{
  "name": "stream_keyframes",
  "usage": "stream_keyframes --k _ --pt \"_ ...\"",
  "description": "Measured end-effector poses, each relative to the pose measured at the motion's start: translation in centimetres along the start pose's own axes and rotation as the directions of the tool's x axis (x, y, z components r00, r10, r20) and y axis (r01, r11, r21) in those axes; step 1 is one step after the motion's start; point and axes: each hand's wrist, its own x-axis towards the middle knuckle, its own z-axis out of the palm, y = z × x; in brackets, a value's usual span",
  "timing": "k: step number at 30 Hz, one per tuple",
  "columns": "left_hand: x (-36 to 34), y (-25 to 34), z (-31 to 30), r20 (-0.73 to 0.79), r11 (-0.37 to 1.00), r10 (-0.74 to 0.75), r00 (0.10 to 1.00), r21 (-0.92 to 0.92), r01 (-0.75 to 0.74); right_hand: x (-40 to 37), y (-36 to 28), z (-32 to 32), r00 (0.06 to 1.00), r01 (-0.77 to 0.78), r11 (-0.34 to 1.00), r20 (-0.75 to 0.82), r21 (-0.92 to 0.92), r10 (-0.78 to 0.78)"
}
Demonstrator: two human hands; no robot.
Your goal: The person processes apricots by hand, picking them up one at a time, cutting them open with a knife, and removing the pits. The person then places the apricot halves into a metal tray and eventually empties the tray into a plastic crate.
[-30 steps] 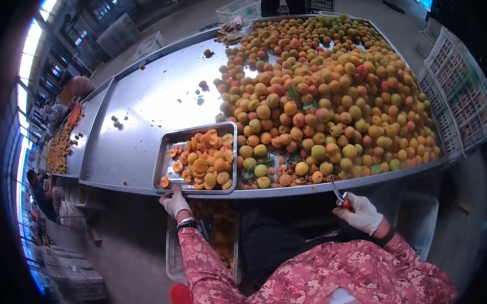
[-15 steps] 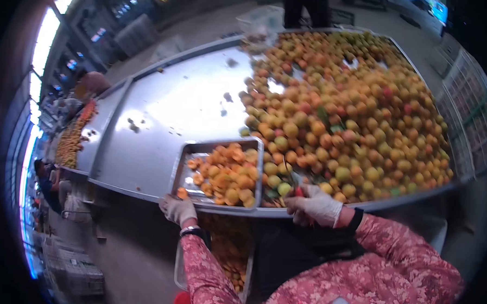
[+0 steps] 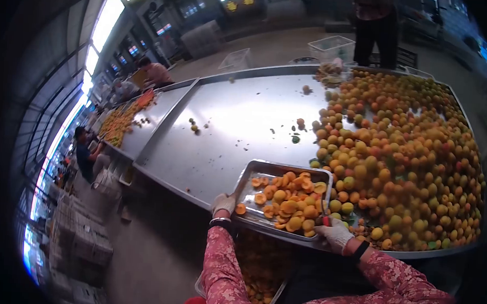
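A shallow metal tray [image 3: 250, 173] of halved orange fruit, apricots by their look [image 3: 289, 206], sits at the table's front edge. My left hand [image 3: 223, 204], in a pale glove, is closed on the tray's front-left corner, beside one apricot half [image 3: 240, 208]. At the front-right corner is my gloved right hand [image 3: 335, 235], its fingers closed around a small red-handled tool [image 3: 326, 220] with a thin dark metal end. That hand is against or very near the tray rim; its fingertips are partly hidden. Whole apricots [image 3: 394, 175] are heaped to the right.
The metal table [image 3: 200, 155] carries scattered fruit and leaf bits. Below its front edge stands another container of cut fruit [image 3: 260, 267]. A person [image 3: 376, 33] stands beyond the table; others sit at the far left. Stacked crates [image 3: 82, 237] are at the left.
The view has swung left, so the scene sits farther right and lower. My right hand has moved from the table edge beside the fruit to the tray's front-right corner, still holding the red-handled tool.
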Motion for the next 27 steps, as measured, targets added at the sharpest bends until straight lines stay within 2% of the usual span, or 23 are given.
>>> stream_keyframes --k 1,2,4,5,6,7,8,9,10,11,12,13,14,16,18,19,20,24,25,26,27 --pt "0.3 -0.1 -0.3 0.044 0.998 0.061 0.997 -0.020 -0.060 -0.2 0.0 -0.4 1.000 0.002 0.999 -0.021 -0.041 -0.003" --pt "0.5 -0.8 -0.8 0.037 0.999 0.048 0.998 -0.028 -0.047 -0.3 -0.3 -0.7 0.999 0.005 0.996 -0.041 -0.086 -0.008" --pt "-0.5 -1.3 -1.2 0.127 0.970 0.228 0.965 -0.116 -0.214 0.5 -0.1 -1.0 0.998 -0.057 0.995 -0.024 -0.077 0.056" --pt "0.2 -2.6 0.3 0.005 0.948 0.290 0.957 -0.136 -0.287 1.1 0.2 -1.1 0.997 0.044 0.976 -0.049 -0.215 -0.055" --pt "3.2 -5.2 3.1 0.123 0.941 0.188 0.975 -0.306 -0.143 0.6 0.5 -1.7 0.987 0.115 0.927 -0.068 -0.358 -0.149" --pt "3.2 -6.0 2.6 0.167 0.927 0.346 0.923 -0.216 -0.308 -0.6 -0.2 -1.5 0.978 0.122 0.925 -0.117 -0.359 -0.174" --pt "2.1 -5.0 1.8 0.166 0.932 0.195 0.967 -0.337 -0.130 -1.3 -0.9 -1.1 0.969 0.117 0.922 -0.159 -0.368 -0.186" --pt "-1.9 -3.7 -0.4 0.092 0.797 0.249 0.964 -0.586 -0.150 -0.1 0.8 -2.1 0.970 0.138 0.940 -0.147 -0.312 -0.192" --pt "-4.0 -3.5 -1.5 0.074 0.699 0.246 0.966 -0.704 -0.124 -0.4 0.8 -2.4 0.970 0.160 0.950 -0.134 -0.270 -0.202" --pt "-7.1 -3.7 -3.0 0.107 0.588 0.228 0.968 -0.807 -0.049 -2.7 0.7 -2.4 0.989 0.086 0.973 -0.101 -0.214 -0.110" --pt "-7.6 -4.6 -2.8 0.051 0.583 0.257 0.965 -0.804 -0.112 -3.3 -1.6 -1.6 0.993 0.099 0.987 -0.054 -0.129 -0.106" --pt "-9.0 -5.7 -3.7 0.152 0.579 0.271 0.951 -0.814 -0.035 -4.0 -1.7 -1.0 0.995 0.086 0.987 -0.042 -0.133 -0.092" --pt "-10.3 -7.1 -3.9 0.144 0.579 0.262 0.954 -0.815 -0.036 -4.4 -2.0 -0.4 0.991 0.119 0.982 -0.046 -0.145 -0.127" --pt "-14.2 -10.4 -4.0 0.105 0.371 0.173 0.979 -0.928 0.034 -5.6 -2.6 1.0 0.985 0.156 0.976 -0.048 -0.153 -0.165" --pt "-19.3 -12.9 -5.1 0.139 0.238 0.065 0.988 -0.964 0.120 -6.8 -3.2 2.7 0.984 0.169 0.954 0.092 -0.247 -0.150" --pt "-21.4 -14.8 -5.2 0.123 0.220 0.013 0.992 -0.968 0.117 -7.2 -3.2 3.7 0.973 0.215 0.930 0.148 -0.297 -0.177" --pt "-23.5 -17.1 -5.5 0.109 0.205 -0.039 0.993 -0.972 0.115 -6.6 -1.9 4.2 0.937 0.339 0.844 0.234 -0.416 -0.261" --pt "-30.6 -26.1 -6.2 -0.016 0.157 -0.294 0.956 -0.987 0.032 -9.2 -2.2 9.0 0.905 0.296 0.796 0.422 -0.528 -0.056" --pt "-31.7 -26.8 -6.7 -0.017 0.164 -0.296 0.955 -0.986 0.033 -8.6 -0.7 9.4 0.878 0.310 0.810 0.477 -0.497 -0.044" --pt "-32.6 -27.4 -7.2 -0.086 0.265 -0.325 0.942 -0.964 0.004 -8.2 0.7 9.9 0.858 0.197 0.909 0.513 -0.369 0.022" --pt "-33.3 -27.7 -7.6 -0.159 0.365 -0.348 0.924 -0.931 -0.023 -8.2 1.0 10.0 0.859 0.243 0.874 0.512 -0.420 0.008"
